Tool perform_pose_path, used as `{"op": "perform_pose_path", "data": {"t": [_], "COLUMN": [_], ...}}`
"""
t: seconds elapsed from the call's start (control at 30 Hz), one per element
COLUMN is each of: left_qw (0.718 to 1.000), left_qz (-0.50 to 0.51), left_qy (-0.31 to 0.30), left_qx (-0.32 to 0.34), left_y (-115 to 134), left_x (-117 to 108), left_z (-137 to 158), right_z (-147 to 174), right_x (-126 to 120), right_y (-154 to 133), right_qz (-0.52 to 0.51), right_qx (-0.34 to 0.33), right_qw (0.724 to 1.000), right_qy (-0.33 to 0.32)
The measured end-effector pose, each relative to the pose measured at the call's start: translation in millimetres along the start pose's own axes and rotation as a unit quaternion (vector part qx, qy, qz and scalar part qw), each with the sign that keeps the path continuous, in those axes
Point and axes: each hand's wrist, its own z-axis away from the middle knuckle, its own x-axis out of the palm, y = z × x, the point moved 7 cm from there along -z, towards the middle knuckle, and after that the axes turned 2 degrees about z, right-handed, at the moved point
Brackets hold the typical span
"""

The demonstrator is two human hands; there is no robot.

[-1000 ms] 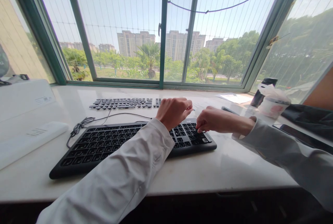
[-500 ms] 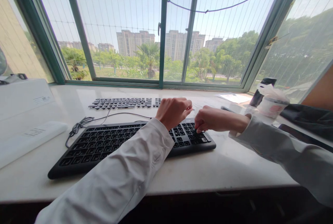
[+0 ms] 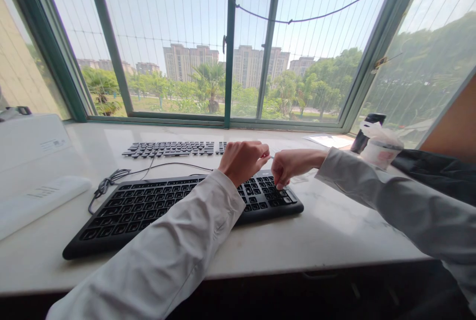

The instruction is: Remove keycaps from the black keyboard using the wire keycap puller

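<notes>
A black keyboard [image 3: 148,206] with its keycaps off lies slantwise on the white counter, its bare key sockets showing. My left hand [image 3: 243,161] is closed in a pinch above its right part; a thin, light thing shows at the fingertips, too small to name. Curled into a near fist, my right hand [image 3: 292,164] has its fingertips down at the number pad. Whatever those fingers may hold is hidden. Behind the keyboard, loose black keycaps [image 3: 169,148] are laid out in rows like a keyboard, and my left hand covers their right end.
The keyboard's cable [image 3: 107,181] lies coiled at its left. A white box [image 3: 35,136] and a long white piece [image 3: 48,201] are at far left. On the right stand a cup in a plastic bag [image 3: 381,151] and a dark bottle [image 3: 366,134], near paper [image 3: 330,140] and dark cloth [image 3: 439,171].
The whole view has shifted slightly. My right wrist and sleeve have risen and come left, while the fingertips stay at the number pad. My left hand keeps its pinch over the keyboard.
</notes>
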Motion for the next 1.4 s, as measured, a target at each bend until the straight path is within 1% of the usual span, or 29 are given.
{"op": "perform_pose_path", "data": {"t": [0.17, 0.5, 0.6, 0.73, 0.9, 1.13, 1.23, 1.3, 1.4], "left_qw": [1.000, 1.000, 1.000, 1.000, 1.000, 1.000, 1.000, 1.000, 1.000], "left_qz": [0.001, 0.005, 0.006, 0.007, 0.004, 0.003, 0.003, 0.001, -0.002], "left_qy": [0.002, -0.009, -0.010, -0.012, -0.003, -0.004, -0.006, -0.008, -0.008], "left_qx": [0.001, -0.017, -0.016, -0.015, -0.014, -0.008, -0.006, -0.004, -0.004], "left_y": [0.9, -5.4, -5.5, -4.9, -5.6, -4.9, -4.9, -4.7, -4.2], "left_x": [-0.7, 2.3, 2.1, 2.4, 1.5, 1.5, 1.4, 1.4, 0.7], "left_z": [-0.5, 0.4, 0.1, -0.4, -0.8, -0.5, -0.9, -1.1, -1.4], "right_z": [-0.9, -17.1, -21.2, -26.5, -27.7, -19.8, -18.9, -20.2, -22.6], "right_x": [-0.2, -0.7, -1.2, -2.0, -0.4, -0.8, -9.4, -12.5, -10.9], "right_y": [4.8, 8.6, 9.1, 10.0, 10.0, 14.4, 17.1, 20.7, 23.6], "right_qz": [0.011, -0.020, -0.023, 0.006, 0.020, -0.029, -0.049, -0.032, 0.011], "right_qx": [-0.008, 0.026, 0.029, 0.032, 0.013, -0.011, -0.038, -0.039, -0.026], "right_qw": [1.000, 0.997, 0.996, 0.996, 0.996, 0.997, 0.998, 0.998, 0.999], "right_qy": [-0.009, -0.076, -0.086, -0.088, -0.081, -0.065, -0.033, -0.023, -0.035]}}
